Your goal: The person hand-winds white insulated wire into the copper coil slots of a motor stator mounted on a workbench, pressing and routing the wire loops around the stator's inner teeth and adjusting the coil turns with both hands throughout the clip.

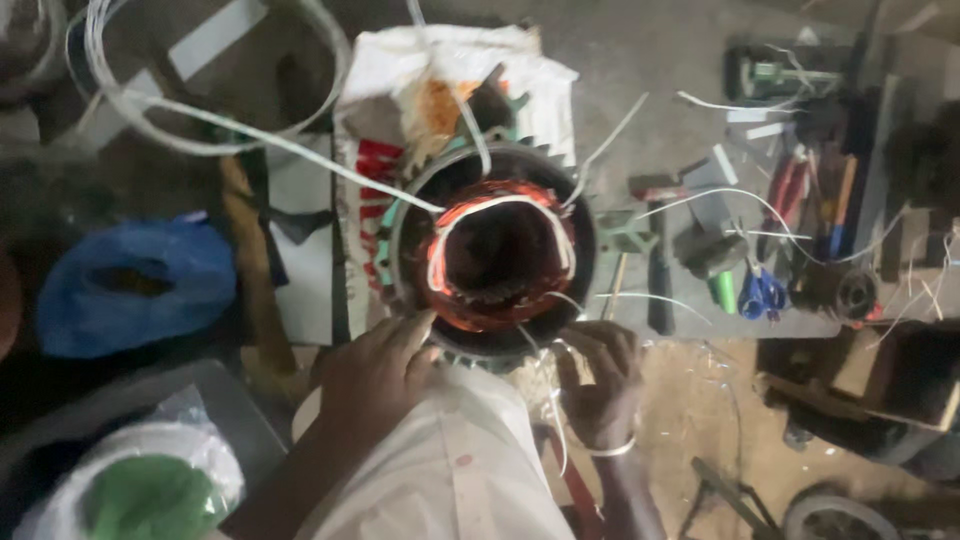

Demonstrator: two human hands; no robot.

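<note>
White-clothed lap at bottom centre. Left hand (375, 375) flat, fingers spread, bracing motor stator (495, 255) at frame centre. Right hand (600, 375) pinching white cord (556, 352) at stator's lower rim. Likely lacing copper windings (470, 310). Next: probably threading cord through, pulling snug. Tools (800, 215) upper right.
</note>
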